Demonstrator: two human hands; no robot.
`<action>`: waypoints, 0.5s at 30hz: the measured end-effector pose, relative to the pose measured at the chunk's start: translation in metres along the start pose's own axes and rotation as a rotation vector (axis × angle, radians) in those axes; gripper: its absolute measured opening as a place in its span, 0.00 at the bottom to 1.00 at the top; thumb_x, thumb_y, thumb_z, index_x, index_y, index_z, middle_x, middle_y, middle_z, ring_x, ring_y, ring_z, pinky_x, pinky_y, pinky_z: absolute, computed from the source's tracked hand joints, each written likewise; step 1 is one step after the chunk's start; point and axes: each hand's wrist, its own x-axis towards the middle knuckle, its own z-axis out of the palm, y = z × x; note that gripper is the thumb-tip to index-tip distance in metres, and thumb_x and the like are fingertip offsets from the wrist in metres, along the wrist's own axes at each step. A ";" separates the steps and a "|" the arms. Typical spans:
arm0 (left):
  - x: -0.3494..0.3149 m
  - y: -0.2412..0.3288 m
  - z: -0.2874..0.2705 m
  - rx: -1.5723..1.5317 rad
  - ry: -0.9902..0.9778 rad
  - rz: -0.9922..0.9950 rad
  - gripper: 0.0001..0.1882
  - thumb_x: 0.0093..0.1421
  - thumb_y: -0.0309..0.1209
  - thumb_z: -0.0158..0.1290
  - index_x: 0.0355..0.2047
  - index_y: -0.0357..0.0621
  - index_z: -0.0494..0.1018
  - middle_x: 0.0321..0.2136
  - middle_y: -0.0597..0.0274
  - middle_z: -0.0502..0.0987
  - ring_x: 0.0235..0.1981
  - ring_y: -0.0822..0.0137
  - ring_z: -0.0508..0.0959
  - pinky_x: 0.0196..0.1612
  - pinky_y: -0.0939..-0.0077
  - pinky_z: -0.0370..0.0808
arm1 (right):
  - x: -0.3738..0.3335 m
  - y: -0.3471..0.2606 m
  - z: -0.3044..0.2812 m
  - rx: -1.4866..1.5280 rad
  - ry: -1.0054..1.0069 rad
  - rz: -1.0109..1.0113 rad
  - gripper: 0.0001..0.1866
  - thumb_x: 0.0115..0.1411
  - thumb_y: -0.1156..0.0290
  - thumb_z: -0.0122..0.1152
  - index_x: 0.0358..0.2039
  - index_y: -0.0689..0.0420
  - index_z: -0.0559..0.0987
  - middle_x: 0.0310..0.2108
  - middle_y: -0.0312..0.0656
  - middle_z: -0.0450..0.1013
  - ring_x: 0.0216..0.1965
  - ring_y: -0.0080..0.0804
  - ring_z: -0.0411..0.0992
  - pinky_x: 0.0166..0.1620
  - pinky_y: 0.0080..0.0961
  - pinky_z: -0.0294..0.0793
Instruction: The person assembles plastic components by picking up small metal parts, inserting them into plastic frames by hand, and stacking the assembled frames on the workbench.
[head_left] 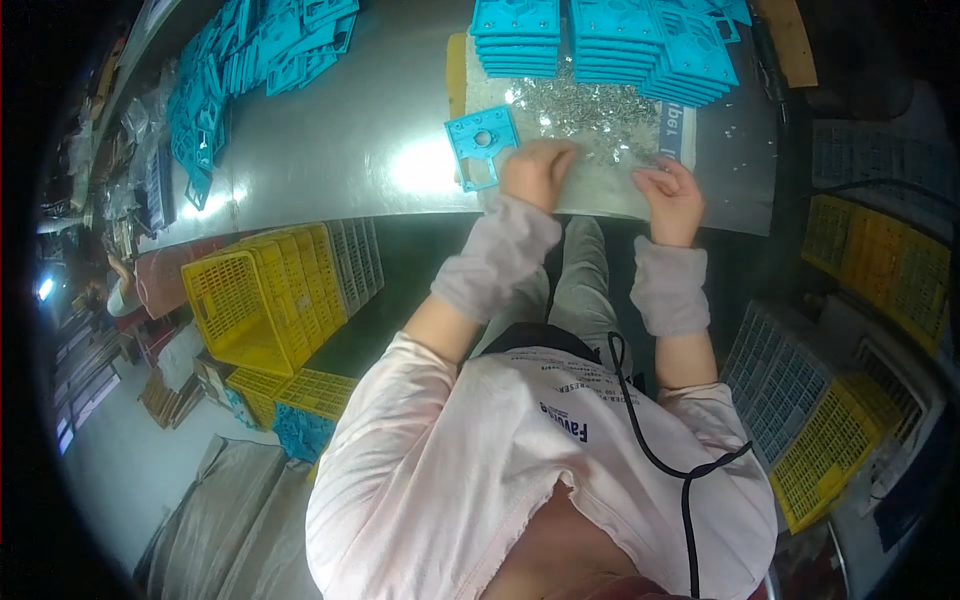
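Observation:
My left hand point(540, 172) is closed at the near side of a heap of small shiny metal pieces point(585, 108), its fingers bent toward the heap. Anything between those fingertips is hidden. Just left of it lies a single turquoise plastic plate point(466, 133) with a round hole and a larger cutout, flat on the metal table. My right hand point(674, 205) is at the near right edge of the heap, thumb and fingers drawn together in a pinch. Whatever it pinches is too small to name.
Turquoise plates stand in neat stacks point(515, 45) beyond the heap. More lie loosely piled point(290, 45) at the far left of the metal table point(350, 150). Yellow crates point(270, 300) stand below to the left, with other crates point(835, 440) to the right.

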 end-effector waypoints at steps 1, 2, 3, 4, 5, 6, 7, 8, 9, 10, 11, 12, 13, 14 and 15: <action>-0.001 0.017 -0.012 -0.323 -0.099 -0.269 0.05 0.56 0.26 0.59 0.34 0.42 0.80 0.31 0.63 0.81 0.35 0.66 0.80 0.38 0.70 0.74 | -0.007 -0.023 0.010 -0.082 -0.031 0.017 0.21 0.53 0.84 0.67 0.48 0.66 0.74 0.36 0.48 0.81 0.38 0.26 0.78 0.42 0.20 0.77; -0.002 0.032 -0.023 -0.643 -0.198 -0.537 0.07 0.57 0.24 0.60 0.37 0.39 0.80 0.32 0.63 0.82 0.34 0.69 0.81 0.37 0.75 0.75 | -0.011 -0.036 0.017 -0.081 -0.028 0.016 0.21 0.53 0.84 0.67 0.48 0.66 0.74 0.36 0.48 0.81 0.38 0.26 0.78 0.42 0.20 0.77; -0.002 0.040 -0.033 -0.798 -0.219 -0.566 0.08 0.61 0.23 0.57 0.41 0.35 0.79 0.36 0.60 0.83 0.38 0.75 0.80 0.41 0.81 0.75 | -0.015 -0.046 0.023 -0.042 -0.089 -0.018 0.21 0.53 0.84 0.67 0.48 0.66 0.74 0.36 0.48 0.81 0.38 0.26 0.78 0.42 0.20 0.77; -0.002 0.047 -0.040 -0.801 -0.221 -0.565 0.08 0.61 0.23 0.57 0.41 0.35 0.79 0.36 0.60 0.83 0.38 0.75 0.80 0.41 0.81 0.75 | -0.018 -0.053 0.027 -0.005 -0.147 -0.051 0.21 0.54 0.84 0.67 0.48 0.66 0.74 0.36 0.48 0.81 0.38 0.26 0.78 0.43 0.20 0.77; -0.002 0.052 -0.045 -0.904 -0.232 -0.588 0.08 0.61 0.23 0.57 0.41 0.34 0.79 0.35 0.59 0.83 0.38 0.74 0.80 0.42 0.80 0.75 | -0.021 -0.058 0.030 0.029 -0.160 -0.055 0.20 0.54 0.84 0.66 0.48 0.66 0.73 0.36 0.48 0.81 0.38 0.26 0.78 0.43 0.21 0.77; -0.002 0.055 -0.051 -1.002 -0.237 -0.611 0.08 0.61 0.23 0.57 0.41 0.33 0.78 0.35 0.59 0.82 0.39 0.73 0.80 0.43 0.80 0.76 | -0.023 -0.063 0.032 0.029 -0.164 -0.057 0.20 0.54 0.84 0.66 0.48 0.66 0.73 0.36 0.48 0.81 0.38 0.26 0.78 0.43 0.21 0.77; -0.002 0.057 -0.054 -1.008 -0.229 -0.599 0.09 0.62 0.22 0.57 0.42 0.33 0.78 0.35 0.59 0.82 0.39 0.72 0.80 0.44 0.79 0.76 | -0.025 -0.068 0.033 -0.001 -0.192 -0.076 0.20 0.54 0.85 0.66 0.48 0.66 0.73 0.36 0.47 0.81 0.39 0.26 0.78 0.44 0.22 0.77; -0.002 0.059 -0.058 -1.007 -0.225 -0.598 0.09 0.62 0.22 0.57 0.42 0.33 0.78 0.35 0.59 0.82 0.39 0.72 0.80 0.44 0.79 0.76 | -0.026 -0.073 0.034 -0.031 -0.220 -0.096 0.21 0.54 0.85 0.66 0.48 0.66 0.73 0.36 0.47 0.81 0.39 0.26 0.78 0.44 0.22 0.76; -0.002 0.060 -0.062 -1.020 -0.219 -0.575 0.09 0.62 0.22 0.57 0.42 0.33 0.78 0.36 0.59 0.82 0.39 0.73 0.80 0.44 0.79 0.76 | -0.028 -0.079 0.035 -0.031 -0.225 -0.096 0.21 0.54 0.85 0.66 0.48 0.66 0.73 0.36 0.47 0.81 0.39 0.26 0.78 0.44 0.22 0.76; -0.001 0.061 -0.065 -1.033 -0.213 -0.552 0.09 0.61 0.22 0.57 0.42 0.33 0.78 0.36 0.59 0.82 0.39 0.73 0.80 0.44 0.79 0.76 | -0.029 -0.085 0.035 -0.021 -0.253 -0.062 0.21 0.54 0.85 0.66 0.48 0.66 0.72 0.36 0.46 0.80 0.40 0.26 0.78 0.45 0.22 0.76; -0.001 0.061 -0.069 -1.031 -0.209 -0.553 0.09 0.61 0.22 0.57 0.42 0.33 0.78 0.36 0.59 0.82 0.39 0.73 0.80 0.44 0.79 0.76 | -0.030 -0.088 0.035 -0.011 -0.281 -0.027 0.21 0.54 0.85 0.66 0.48 0.66 0.72 0.36 0.46 0.80 0.40 0.26 0.78 0.45 0.22 0.76; -0.001 0.060 -0.072 -0.977 -0.229 -0.508 0.09 0.61 0.22 0.57 0.42 0.34 0.78 0.36 0.59 0.82 0.39 0.73 0.80 0.44 0.79 0.76 | -0.030 -0.089 0.034 -0.012 -0.283 -0.027 0.21 0.54 0.85 0.66 0.48 0.66 0.72 0.36 0.46 0.80 0.40 0.26 0.78 0.45 0.22 0.76; -0.001 0.060 -0.074 -0.922 -0.248 -0.462 0.09 0.61 0.22 0.57 0.42 0.34 0.78 0.36 0.59 0.82 0.39 0.72 0.80 0.44 0.79 0.76 | -0.030 -0.090 0.033 0.009 -0.316 0.001 0.21 0.54 0.85 0.66 0.49 0.66 0.72 0.36 0.46 0.80 0.40 0.26 0.78 0.46 0.22 0.76; -0.003 0.059 -0.074 -0.922 -0.246 -0.463 0.09 0.61 0.22 0.57 0.42 0.34 0.78 0.36 0.59 0.82 0.39 0.72 0.80 0.44 0.79 0.76 | -0.030 -0.090 0.032 0.030 -0.349 0.029 0.21 0.55 0.85 0.66 0.49 0.66 0.72 0.36 0.46 0.80 0.40 0.26 0.78 0.46 0.22 0.76; -0.004 0.058 -0.074 -0.940 -0.252 -0.469 0.09 0.61 0.22 0.57 0.42 0.34 0.78 0.36 0.59 0.82 0.39 0.72 0.80 0.44 0.79 0.76 | -0.030 -0.091 0.032 0.030 -0.352 0.028 0.21 0.55 0.85 0.66 0.49 0.66 0.72 0.36 0.46 0.80 0.40 0.26 0.78 0.46 0.22 0.76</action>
